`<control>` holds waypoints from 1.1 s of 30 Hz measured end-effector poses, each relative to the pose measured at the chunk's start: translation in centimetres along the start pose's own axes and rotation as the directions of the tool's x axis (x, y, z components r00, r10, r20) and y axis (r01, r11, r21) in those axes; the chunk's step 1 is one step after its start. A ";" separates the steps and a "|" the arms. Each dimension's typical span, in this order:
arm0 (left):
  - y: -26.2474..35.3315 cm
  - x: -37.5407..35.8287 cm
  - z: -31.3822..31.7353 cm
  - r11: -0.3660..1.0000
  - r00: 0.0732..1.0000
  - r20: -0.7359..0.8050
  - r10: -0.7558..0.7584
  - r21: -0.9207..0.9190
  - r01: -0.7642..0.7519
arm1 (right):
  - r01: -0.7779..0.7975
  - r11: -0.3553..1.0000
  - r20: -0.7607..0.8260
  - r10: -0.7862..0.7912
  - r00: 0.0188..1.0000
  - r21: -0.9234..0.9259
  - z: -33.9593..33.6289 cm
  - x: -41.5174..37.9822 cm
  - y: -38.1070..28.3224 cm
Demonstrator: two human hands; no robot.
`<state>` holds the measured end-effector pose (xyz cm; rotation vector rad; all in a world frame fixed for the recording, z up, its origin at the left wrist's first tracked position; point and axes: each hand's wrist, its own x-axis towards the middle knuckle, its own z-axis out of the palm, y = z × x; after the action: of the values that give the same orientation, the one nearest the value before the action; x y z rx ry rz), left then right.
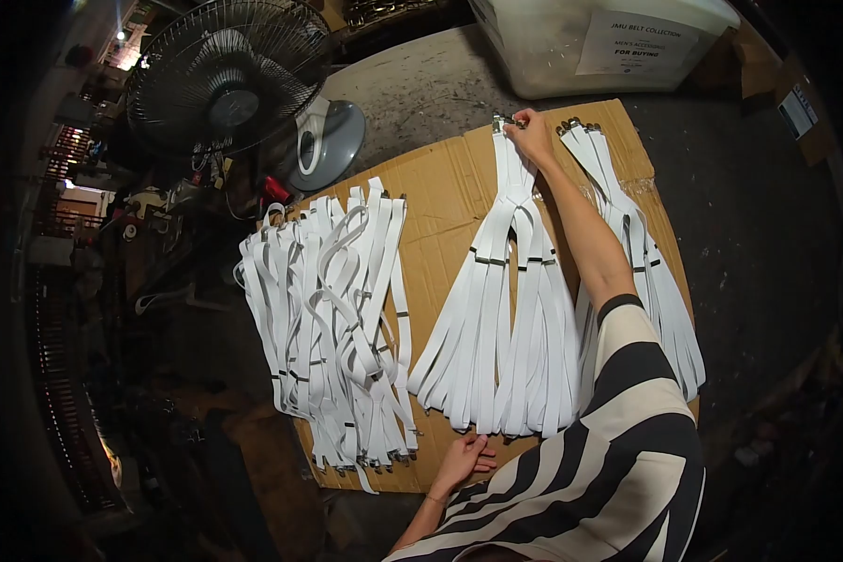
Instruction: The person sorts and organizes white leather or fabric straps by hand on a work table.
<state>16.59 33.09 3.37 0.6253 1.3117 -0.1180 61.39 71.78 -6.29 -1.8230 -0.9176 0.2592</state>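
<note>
A bundle of white suspenders [496, 328] lies fanned out in the middle of a cardboard sheet, its straps crossing near the top and spreading downward. At its top end, my right hand [532, 136] pinches the metal clips of a pair of suspenders. Near the bottom edge of the same bundle is my left hand [465, 461], its fingers loosely bent and apart, the thumb close to the strap ends. To the right, partly behind my right arm, rests a second fanned bundle of white suspenders [660, 300]. A looser, tangled pile of white suspenders [328, 318] occupies the left side.
Cardboard [440, 201] lies under all the suspenders. Beyond it stand a black fan [234, 103] on a grey base [332, 145] and a translucent plastic bin [534, 56] with a printed paper label. A cardboard box [801, 108] is at the far right.
</note>
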 end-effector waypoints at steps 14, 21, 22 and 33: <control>-1.3 -2.3 -1.8 0.593 0.809 -0.098 0.579 0.732 -0.335 | -0.179 0.854 0.566 -0.154 0.810 0.489 -15.2 -9.6 -16.6; -0.8 -5.0 -4.6 0.533 0.706 -0.065 0.706 0.706 -0.467 | -0.117 0.939 0.882 -0.253 0.398 0.323 -22.9 -22.2 -27.9; -1.1 -5.4 -5.1 0.533 0.697 -0.066 0.714 0.697 -0.480 | -0.131 0.945 0.894 -0.229 0.385 0.299 -22.7 -23.6 -28.4; -6.2 -6.6 -17.8 0.522 0.043 -0.528 0.848 0.820 -0.233 | -0.250 0.963 0.989 -0.065 0.133 0.097 -5.1 -42.4 -26.8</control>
<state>-3.24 34.97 5.14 1.9686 2.0287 0.7710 22.68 43.55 9.38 -1.2598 -1.5567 1.8159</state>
